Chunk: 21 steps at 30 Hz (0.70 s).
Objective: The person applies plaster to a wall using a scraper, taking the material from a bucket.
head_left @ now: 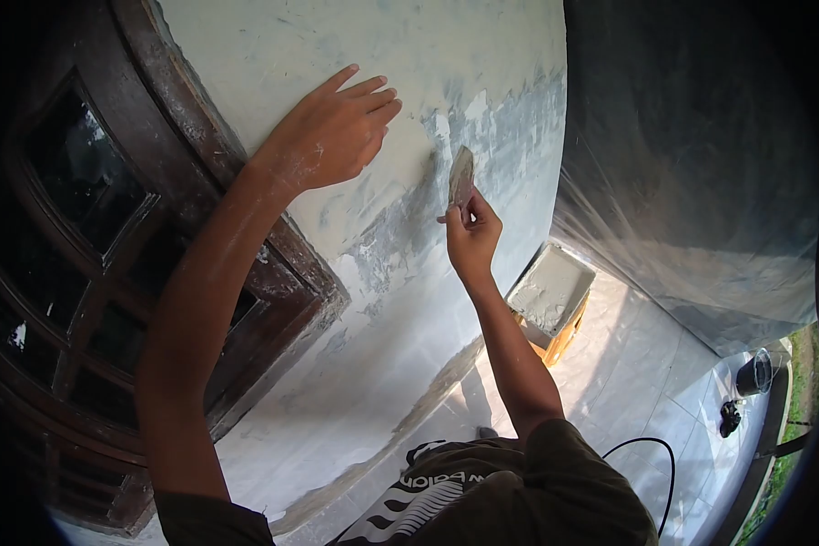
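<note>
My left hand (329, 135) is up at the wall (282, 45), fingers stretched out and slightly spread, with nothing in it. Pale smears mark its wrist. Lower and to the right, my right hand (475, 238) grips a putty knife (461, 177) between thumb and fingers. The blade points up along the wall and is coated with pale filler; the handle is mostly hidden in my fingers. Around the blade the wall shows a rough grey patch with white filler streaks, while cream paint covers the part above and to the left.
A dark wooden window frame (296, 264) with glass panes stands left. A tray of pale filler (555, 289) rests on a yellow box (566, 338) to the right. Plastic sheeting (664, 227) hangs beyond. On the tiled floor (651, 364) are a dark bucket (753, 375) and a black cable (672, 464).
</note>
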Each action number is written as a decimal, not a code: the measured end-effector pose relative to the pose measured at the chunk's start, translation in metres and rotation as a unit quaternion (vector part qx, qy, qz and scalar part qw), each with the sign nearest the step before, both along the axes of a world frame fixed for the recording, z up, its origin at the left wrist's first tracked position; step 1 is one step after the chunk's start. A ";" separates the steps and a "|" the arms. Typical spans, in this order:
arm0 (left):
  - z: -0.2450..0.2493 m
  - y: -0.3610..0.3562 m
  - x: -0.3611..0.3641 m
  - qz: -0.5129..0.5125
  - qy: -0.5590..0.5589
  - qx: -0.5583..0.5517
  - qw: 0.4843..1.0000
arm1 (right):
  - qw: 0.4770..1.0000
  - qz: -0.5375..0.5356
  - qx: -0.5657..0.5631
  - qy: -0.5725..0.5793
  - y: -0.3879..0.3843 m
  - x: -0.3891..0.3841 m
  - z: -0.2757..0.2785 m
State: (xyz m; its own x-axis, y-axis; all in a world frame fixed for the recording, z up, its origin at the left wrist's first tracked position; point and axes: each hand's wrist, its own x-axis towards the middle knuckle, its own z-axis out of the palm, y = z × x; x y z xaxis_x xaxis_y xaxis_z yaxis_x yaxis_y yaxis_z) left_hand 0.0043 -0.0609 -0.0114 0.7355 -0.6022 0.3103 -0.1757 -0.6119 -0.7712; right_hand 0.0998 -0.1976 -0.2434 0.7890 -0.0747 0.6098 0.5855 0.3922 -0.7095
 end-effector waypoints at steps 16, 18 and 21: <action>-0.005 -0.003 0.002 -0.021 0.021 -0.030 0.999 | 0.970 -0.100 -0.169 -0.141 0.064 -0.061 -0.029; -0.004 -0.003 0.001 -0.025 0.019 -0.024 0.999 | 0.978 -0.019 -0.175 -0.110 0.050 -0.096 -0.037; -0.004 -0.005 0.000 -0.031 0.024 -0.026 0.999 | 0.994 0.069 -0.068 -0.047 0.030 -0.101 -0.031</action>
